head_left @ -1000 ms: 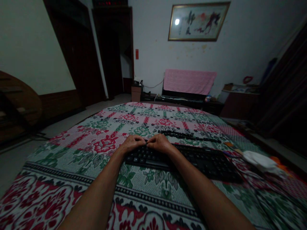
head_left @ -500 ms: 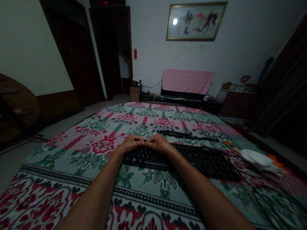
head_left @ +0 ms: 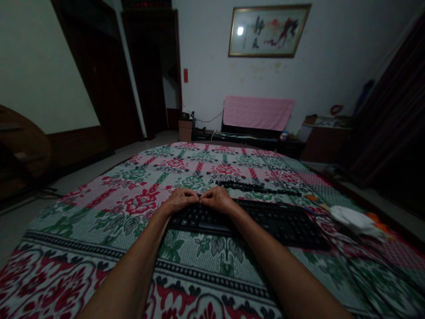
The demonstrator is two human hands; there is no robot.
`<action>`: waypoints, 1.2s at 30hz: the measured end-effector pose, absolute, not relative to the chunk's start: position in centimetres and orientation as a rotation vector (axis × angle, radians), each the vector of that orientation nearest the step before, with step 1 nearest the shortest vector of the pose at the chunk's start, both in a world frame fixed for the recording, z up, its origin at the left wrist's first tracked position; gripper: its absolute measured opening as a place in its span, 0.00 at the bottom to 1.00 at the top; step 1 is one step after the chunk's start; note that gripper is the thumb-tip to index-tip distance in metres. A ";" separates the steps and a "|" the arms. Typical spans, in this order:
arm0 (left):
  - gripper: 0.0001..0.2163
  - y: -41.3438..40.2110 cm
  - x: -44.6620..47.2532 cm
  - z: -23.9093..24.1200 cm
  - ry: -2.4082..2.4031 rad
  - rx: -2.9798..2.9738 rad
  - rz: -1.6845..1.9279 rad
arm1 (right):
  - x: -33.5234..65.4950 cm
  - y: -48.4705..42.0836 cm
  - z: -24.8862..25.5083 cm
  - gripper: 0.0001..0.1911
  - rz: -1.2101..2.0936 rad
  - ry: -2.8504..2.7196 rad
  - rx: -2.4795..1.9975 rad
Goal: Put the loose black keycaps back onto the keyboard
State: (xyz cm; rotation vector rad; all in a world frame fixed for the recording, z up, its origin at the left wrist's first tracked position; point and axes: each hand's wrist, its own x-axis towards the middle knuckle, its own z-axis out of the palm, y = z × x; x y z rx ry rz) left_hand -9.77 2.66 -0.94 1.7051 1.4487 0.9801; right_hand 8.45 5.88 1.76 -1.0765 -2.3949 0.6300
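A black keyboard [head_left: 272,219] lies across a table spread with a red, green and white flowered cloth [head_left: 99,230]. My left hand [head_left: 179,200] and my right hand [head_left: 217,199] rest on the keyboard's far left corner, knuckles up, fingertips pinched together and meeting between the hands. What the fingers grip is too small and dark to make out. Just behind the keyboard lies a row of loose black keycaps [head_left: 255,188].
A white crumpled cloth [head_left: 348,218] lies right of the keyboard, with small orange objects [head_left: 376,219] near it. Beyond the table stand a low cabinet under a pink cover [head_left: 257,113], a dark doorway [head_left: 149,75], and a framed picture [head_left: 267,31].
The view has drifted slightly to the right and down. Both hands stay pinched together at the same corner of the keyboard.
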 end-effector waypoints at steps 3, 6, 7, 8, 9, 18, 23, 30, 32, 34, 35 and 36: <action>0.12 2.6 -9.8 -0.8 1.449 1.705 0.969 | 8.4 5.8 1.7 0.09 0.644 -2.376 -1.099; 0.11 2.3 -9.6 -0.4 1.458 1.725 0.951 | 8.4 5.9 1.4 0.08 0.648 -2.355 -1.084; 0.11 2.2 -9.5 -0.2 1.472 1.727 0.947 | 8.4 5.9 1.3 0.08 0.652 -2.354 -1.071; 0.12 2.0 -9.3 0.0 1.484 1.724 0.943 | 8.4 6.0 1.3 0.08 0.662 -2.357 -1.055; 0.12 1.9 -9.2 0.1 1.492 1.716 0.940 | 8.5 6.0 1.2 0.08 0.675 -2.361 -1.040; 0.10 2.1 -9.0 -0.1 1.597 1.728 0.937 | 8.4 5.4 1.4 0.08 0.627 -2.344 -1.091; 0.10 2.3 -9.0 -0.3 1.623 1.736 0.951 | 8.3 4.9 1.6 0.08 0.584 -2.333 -1.119; 0.10 1.9 -8.6 0.4 1.611 1.729 0.951 | 8.1 4.9 1.5 0.09 0.554 -2.360 -1.142; 0.10 1.8 -8.5 0.5 1.605 1.709 0.950 | 8.1 5.0 1.5 0.09 0.571 -2.360 -1.153; 0.10 1.8 -8.6 0.4 1.602 1.685 0.954 | 8.1 5.1 1.5 0.08 0.592 -2.356 -1.160; 0.10 1.8 -8.6 0.4 1.594 1.680 0.954 | 8.1 5.1 1.5 0.08 0.603 -2.350 -1.165; 0.10 1.8 -8.7 0.3 1.586 1.678 0.953 | 8.0 5.1 1.6 0.08 0.613 -2.342 -1.171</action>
